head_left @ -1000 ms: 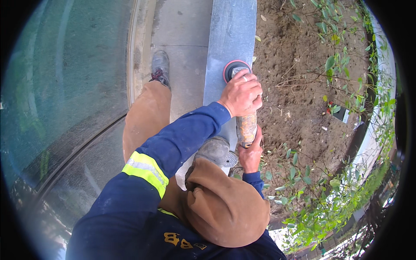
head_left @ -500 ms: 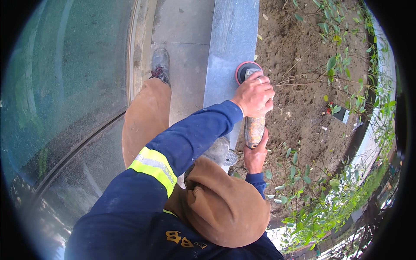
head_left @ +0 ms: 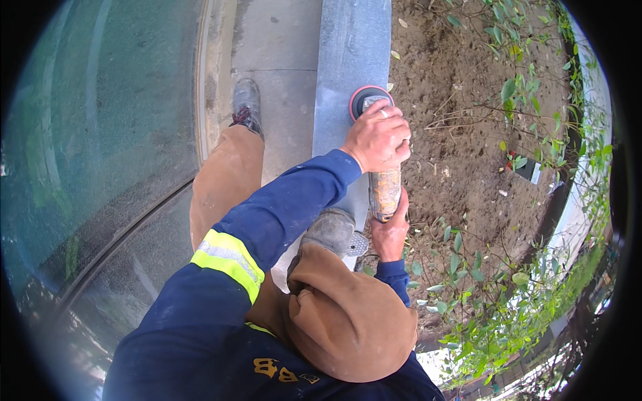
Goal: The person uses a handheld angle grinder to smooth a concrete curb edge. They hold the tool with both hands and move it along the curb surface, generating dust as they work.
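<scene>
Head view: I see my left hand [head_left: 380, 137] clenched over the grinder [head_left: 382, 180] head and my right hand [head_left: 390, 230] gripping its tail; its long axis runs along the stone curb's [head_left: 348, 47] soil-side edge.

tight around the grinder, open room up the slab

my left hand [head_left: 380, 137] and right hand [head_left: 390, 230] crowd the angle grinder [head_left: 380, 175], and my knee [head_left: 332, 230] sits just beside them on the grey stone slab [head_left: 351, 47]; past the disc the slab runs bare toward the top. left of it the concrete path [head_left: 281, 60] is open save my shoe [head_left: 246, 103]. right, bare soil [head_left: 448, 87] gives way to twiggy plants [head_left: 528, 100].
</scene>
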`<state>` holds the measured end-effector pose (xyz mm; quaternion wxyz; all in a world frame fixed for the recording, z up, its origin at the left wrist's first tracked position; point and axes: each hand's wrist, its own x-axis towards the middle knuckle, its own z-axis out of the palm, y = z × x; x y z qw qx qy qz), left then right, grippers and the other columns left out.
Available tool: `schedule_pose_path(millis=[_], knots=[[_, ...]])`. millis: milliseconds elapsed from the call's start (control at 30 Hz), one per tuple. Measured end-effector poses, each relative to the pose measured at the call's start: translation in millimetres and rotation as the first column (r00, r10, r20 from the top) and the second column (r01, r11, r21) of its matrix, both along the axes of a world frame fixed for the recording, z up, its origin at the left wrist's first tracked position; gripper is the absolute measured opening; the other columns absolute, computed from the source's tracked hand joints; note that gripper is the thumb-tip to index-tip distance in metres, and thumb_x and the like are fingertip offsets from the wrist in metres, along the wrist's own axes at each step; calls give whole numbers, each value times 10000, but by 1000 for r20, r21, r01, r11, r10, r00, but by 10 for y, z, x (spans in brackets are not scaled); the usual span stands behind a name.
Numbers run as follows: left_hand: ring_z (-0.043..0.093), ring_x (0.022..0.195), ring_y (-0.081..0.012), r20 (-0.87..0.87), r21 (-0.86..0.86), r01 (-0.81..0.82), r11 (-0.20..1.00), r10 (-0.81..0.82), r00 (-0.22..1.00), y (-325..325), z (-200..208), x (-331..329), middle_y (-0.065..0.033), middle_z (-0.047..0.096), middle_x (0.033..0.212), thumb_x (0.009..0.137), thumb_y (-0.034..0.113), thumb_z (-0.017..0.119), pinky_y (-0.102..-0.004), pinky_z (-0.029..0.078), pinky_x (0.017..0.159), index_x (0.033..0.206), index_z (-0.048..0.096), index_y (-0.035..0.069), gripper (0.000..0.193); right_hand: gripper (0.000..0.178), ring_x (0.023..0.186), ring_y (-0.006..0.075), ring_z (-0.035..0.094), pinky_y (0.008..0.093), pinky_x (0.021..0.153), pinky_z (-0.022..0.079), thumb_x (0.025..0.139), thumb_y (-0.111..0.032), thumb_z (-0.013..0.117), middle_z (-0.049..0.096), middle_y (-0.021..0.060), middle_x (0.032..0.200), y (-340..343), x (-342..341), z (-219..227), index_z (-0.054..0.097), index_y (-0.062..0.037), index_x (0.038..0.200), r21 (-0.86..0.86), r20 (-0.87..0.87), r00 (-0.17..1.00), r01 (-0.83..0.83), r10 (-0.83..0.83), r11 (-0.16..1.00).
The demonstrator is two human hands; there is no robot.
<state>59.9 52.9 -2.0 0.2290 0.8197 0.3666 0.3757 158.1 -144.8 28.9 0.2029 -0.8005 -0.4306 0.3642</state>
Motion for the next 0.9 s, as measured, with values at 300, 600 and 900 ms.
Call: schedule_pose_path(millis=[300,600,900], knots=[[676,1022,-235,8,-71,46,996,-45,999,-319,0,94,-30,727,902,765,169,707,-459,445,1080,787,701,92,80,903,978,500,697,520,814,583,756,35,686,706,309,1064,-319,72,66,302,-137,1555,-24,-3,1000,9,-9,1000],[689,1015,-228,-5,-22,-15,1000,15,1000,-70,-22,-84,-15,734,904,739,167,728,-457,466,1055,775,692,122,68,910,901,540,666,558,749,555,737,55,651,692,323,950,-58,-33,8,304,-136,1557,-3,-2,1000,-18,18,1000],[672,963,-218,28,-20,112,994,-111,993,73,-71,361,-18,692,832,756,180,713,-435,453,1057,747,669,107,86,921,1014,510,688,512,864,576,738,48,674,694,334,1080,-15,175,-9,300,-149,1556,21,52,996,78,-79,997]])
